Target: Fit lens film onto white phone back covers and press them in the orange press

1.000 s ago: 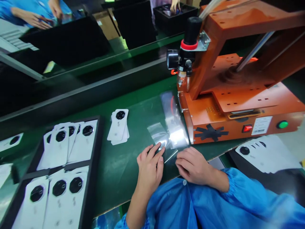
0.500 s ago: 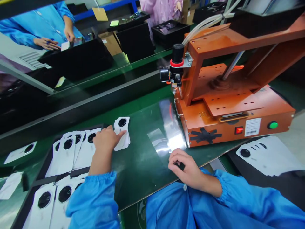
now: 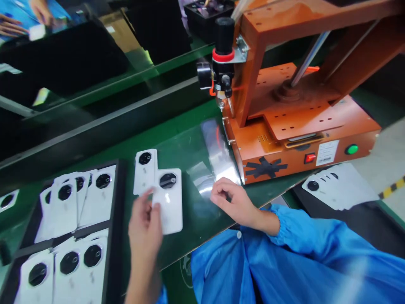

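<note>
The left hand (image 3: pixel 144 221), a little blurred, pinches with thumb and finger the left edge of a white phone cover (image 3: pixel 171 207), which lies to the right of these fingers, between the two hands, with its long axis pointing away from the person and its dark camera ring (image 3: pixel 168 180) at the far end. The right hand (image 3: pixel 232 202) is farther from this cover, well apart on its right side, just beside the clear film (image 3: pixel 202 179); its fingers curl loosely toward the thumb with nothing visible in them, and whether the tips meet cannot be told.
</note>
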`<action>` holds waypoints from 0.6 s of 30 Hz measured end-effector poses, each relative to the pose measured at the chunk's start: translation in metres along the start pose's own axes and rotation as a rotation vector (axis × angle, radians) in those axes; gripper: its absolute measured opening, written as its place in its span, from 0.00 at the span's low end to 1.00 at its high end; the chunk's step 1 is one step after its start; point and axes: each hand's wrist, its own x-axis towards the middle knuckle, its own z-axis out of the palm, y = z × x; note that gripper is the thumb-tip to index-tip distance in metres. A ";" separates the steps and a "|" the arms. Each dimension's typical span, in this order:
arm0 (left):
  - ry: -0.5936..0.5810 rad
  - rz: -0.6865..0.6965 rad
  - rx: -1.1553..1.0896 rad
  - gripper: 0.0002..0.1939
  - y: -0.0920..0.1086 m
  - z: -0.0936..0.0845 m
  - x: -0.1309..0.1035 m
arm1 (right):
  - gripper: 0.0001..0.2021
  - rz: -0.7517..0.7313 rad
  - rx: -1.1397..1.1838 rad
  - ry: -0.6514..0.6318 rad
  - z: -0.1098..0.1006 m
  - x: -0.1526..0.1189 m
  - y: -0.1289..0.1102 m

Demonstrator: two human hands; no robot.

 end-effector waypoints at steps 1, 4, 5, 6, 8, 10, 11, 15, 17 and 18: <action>-0.049 -0.023 -0.018 0.22 -0.001 0.010 -0.024 | 0.07 0.036 0.015 0.000 0.004 0.008 0.000; -0.149 -0.003 -0.030 0.22 0.002 0.035 -0.079 | 0.08 0.083 -0.005 0.013 0.015 0.032 0.009; -0.182 0.043 -0.009 0.24 0.004 0.040 -0.091 | 0.07 0.083 -0.024 0.021 0.018 0.039 0.013; -0.220 0.093 0.035 0.27 0.006 0.042 -0.098 | 0.07 0.078 -0.046 0.029 0.020 0.043 0.016; -0.277 0.174 0.185 0.33 0.009 0.040 -0.106 | 0.07 0.064 -0.095 0.038 0.024 0.049 0.019; -0.249 0.241 0.345 0.39 0.007 0.033 -0.107 | 0.06 0.046 -0.156 0.039 0.026 0.052 0.016; -0.207 0.283 0.407 0.41 0.006 0.031 -0.108 | 0.06 0.037 -0.194 0.035 0.026 0.053 0.014; -0.080 0.459 0.450 0.34 -0.002 0.035 -0.114 | 0.05 0.011 -0.370 0.021 0.033 0.056 0.006; -0.056 0.500 0.411 0.34 -0.004 0.045 -0.119 | 0.05 0.027 -0.450 -0.001 0.039 0.056 0.004; -0.039 0.503 0.398 0.35 -0.005 0.051 -0.121 | 0.05 0.042 -0.483 -0.022 0.042 0.055 0.003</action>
